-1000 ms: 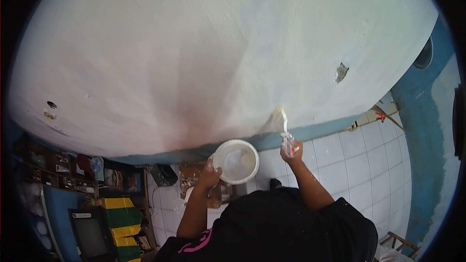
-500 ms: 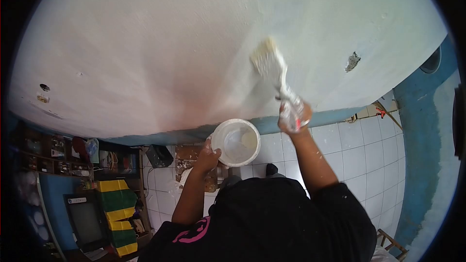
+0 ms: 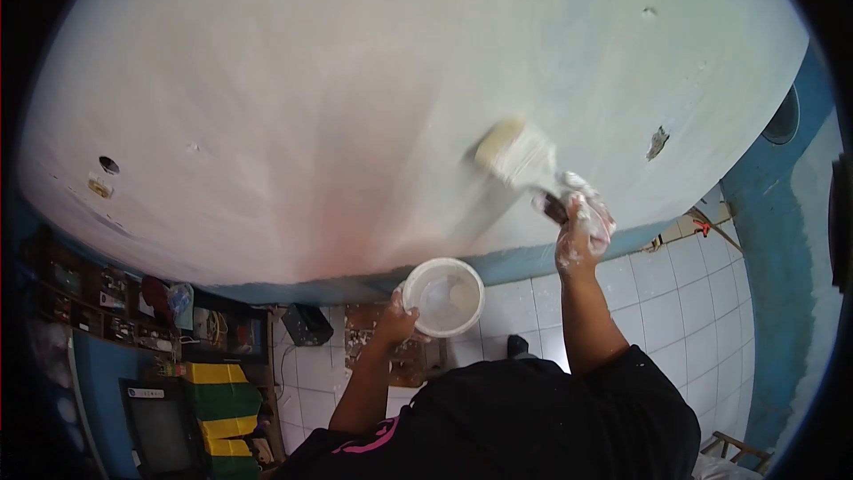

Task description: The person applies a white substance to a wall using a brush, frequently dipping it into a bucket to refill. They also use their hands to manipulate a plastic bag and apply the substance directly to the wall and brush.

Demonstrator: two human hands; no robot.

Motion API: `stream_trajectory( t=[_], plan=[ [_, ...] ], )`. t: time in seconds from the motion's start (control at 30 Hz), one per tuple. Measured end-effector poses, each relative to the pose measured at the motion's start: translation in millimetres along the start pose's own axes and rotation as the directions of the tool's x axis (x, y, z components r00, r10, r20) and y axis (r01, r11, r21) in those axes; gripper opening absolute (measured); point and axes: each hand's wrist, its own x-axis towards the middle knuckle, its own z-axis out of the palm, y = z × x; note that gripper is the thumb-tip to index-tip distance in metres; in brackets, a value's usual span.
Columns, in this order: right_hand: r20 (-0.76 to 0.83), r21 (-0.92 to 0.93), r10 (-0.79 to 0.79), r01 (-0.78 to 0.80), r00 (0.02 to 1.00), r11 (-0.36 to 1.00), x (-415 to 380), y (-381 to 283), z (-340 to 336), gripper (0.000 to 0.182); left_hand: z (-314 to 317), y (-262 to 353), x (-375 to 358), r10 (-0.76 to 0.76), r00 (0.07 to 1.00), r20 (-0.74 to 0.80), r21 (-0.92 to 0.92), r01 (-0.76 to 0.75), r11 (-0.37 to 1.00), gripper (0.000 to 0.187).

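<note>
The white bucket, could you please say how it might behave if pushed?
The white bucket might tip, since the left hand holds it at one side. It is probably light, as one hand manages it. Its round rim suggests it could roll if dropped.

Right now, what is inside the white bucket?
The bucket, held by the left hand, shows whitish, paint-like material inside; its depth, and anything beneath its surface, cannot be seen.

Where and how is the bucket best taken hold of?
Probably by the left part of the rim of the bucket, coming from the person's left: its round, open mouth faces up toward the camera, giving an edge to pinch, and the left hand grips it there. The right hand is occupied by the brush.
</note>
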Motion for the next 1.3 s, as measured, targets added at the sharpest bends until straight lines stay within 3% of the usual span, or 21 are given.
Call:
stream_trajectory(
  t=[0.03,0.13,0.17,0.23,0.33,0.43,0.5,0.53,0.6,0.67,0.77,0.8,0.9,1.0,1.03,1.1,1.13,1.17,1.2,1.23,1.3],
  plan=[
    [0.049,-0.023,-0.208,0.209,0.977,0.978,-4.5,-4.1,7.0,0.026,-2.8,2.5,-3.8,-0.024,1.000,-0.006,-0.064,0.024,0.998,0.061],
    [0.225,-0.344,-0.220,0.288,0.949,0.894,-41.2,55.3,-15.2,0.031,-27.7,-14.6,-3.0,-0.007,0.998,0.059,-0.059,0.011,0.998,0.063],
    [0.108,-0.293,-0.141,0.167,0.984,0.941,-63.9,84.7,-20.9,0.030,-34.4,-19.3,-6.1,-0.023,0.998,0.060,-0.041,0.026,0.999,0.062],
    [0.185,-0.461,-0.133,0.206,0.974,0.863,-105.7,122.4,-44.5,0.030,-46.6,-21.7,-10.0,-0.032,0.998,0.060,-0.008,0.032,0.999,0.061],
    [-0.102,-0.451,0.228,-0.249,0.968,0.857,-149.0,137.4,-41.7,0.024,-67.1,-26.8,-18.1,0.048,0.996,0.079,0.061,-0.053,0.997,0.059],
    [0.002,-0.495,0.230,-0.199,0.973,0.846,-122.2,133.1,-32.1,0.023,-85.1,-22.5,-26.6,0.089,0.994,0.069,0.004,-0.089,0.996,0.057],
    [-0.037,-0.158,0.131,-0.136,0.991,0.978,-74.1,66.2,32.0,0.024,-101.0,-22.1,-25.9,0.117,0.989,0.087,-0.001,-0.118,0.993,0.057],
    [-0.012,-0.150,-0.018,0.016,1.000,0.989,-52.5,34.3,54.7,0.027,-108.1,-23.7,-27.1,0.127,0.987,0.098,-0.003,-0.128,0.992,0.056],
    [-0.099,-0.050,-0.029,0.024,0.995,0.998,-30.3,-25.0,99.4,0.029,-117.4,-25.3,-29.7,0.157,0.986,0.062,-0.015,-0.157,0.988,0.056],
    [-0.033,-0.001,-0.238,0.238,0.971,0.971,-29.8,-33.1,114.0,0.029,-126.8,-29.2,-27.1,0.208,0.977,0.037,-0.032,-0.207,0.978,0.056],
    [0.077,-0.169,-0.290,0.299,0.954,0.939,-54.8,26.7,89.8,0.027,-136.3,-41.8,-22.8,0.269,0.962,0.039,-0.065,-0.266,0.962,0.056],
    [0.072,-0.267,-0.220,0.231,0.973,0.935,-73.7,50.2,76.2,0.034,-137.3,-39.3,-28.3,0.264,0.963,0.055,-0.075,-0.260,0.963,0.057],
    [-0.092,-0.195,0.050,-0.067,0.995,0.979,-129.7,93.8,51.7,0.030,-140.7,-45.5,-25.8,0.251,0.964,0.087,-0.016,-0.251,0.968,0.057],
    [-0.031,-0.374,0.393,-0.375,0.919,0.848,-124.7,83.1,32.6,0.029,-146.6,-60.6,-6.1,0.306,0.946,0.107,0.049,-0.313,0.949,0.058],
    [-0.014,-0.349,0.369,-0.350,0.929,0.869,-109.9,61.6,43.8,0.027,-144.8,-55.3,-10.8,0.303,0.947,0.107,0.050,-0.309,0.950,0.058],
    [-0.012,-0.243,0.091,-0.091,0.996,0.966,-68.2,30.7,69.5,0.029,-135.5,-23.2,-37.2,0.260,0.960,0.104,0.038,-0.265,0.963,0.058],
    [0.152,-0.242,-0.021,0.058,0.988,0.968,-43.6,-6.8,84.8,0.030,-130.1,-8.1,-48.5,0.215,0.971,0.104,0.024,-0.219,0.975,0.058],
    [0.115,-0.128,-0.163,0.177,0.980,0.976,-27.4,-31.4,103.8,0.030,-128.2,-11.1,-46.2,0.266,0.958,0.112,-0.069,-0.259,0.963,0.057],
    [0.134,-0.101,-0.160,0.174,0.978,0.980,-11.0,-53.1,118.8,0.031,-125.0,-7.1,-48.9,0.267,0.958,0.101,-0.061,-0.262,0.963,0.057],
    [0.116,-0.064,-0.321,0.329,0.940,0.942,0.9,-59.1,129.5,0.029,-122.2,1.0,-53.6,0.270,0.959,0.086,-0.054,-0.266,0.962,0.056],
    [0.209,-0.147,-0.395,0.428,0.894,0.892,9.7,-67.7,144.7,0.024,-120.2,6.3,-53.6,0.283,0.958,0.053,-0.053,-0.280,0.959,0.055]
  ],
)
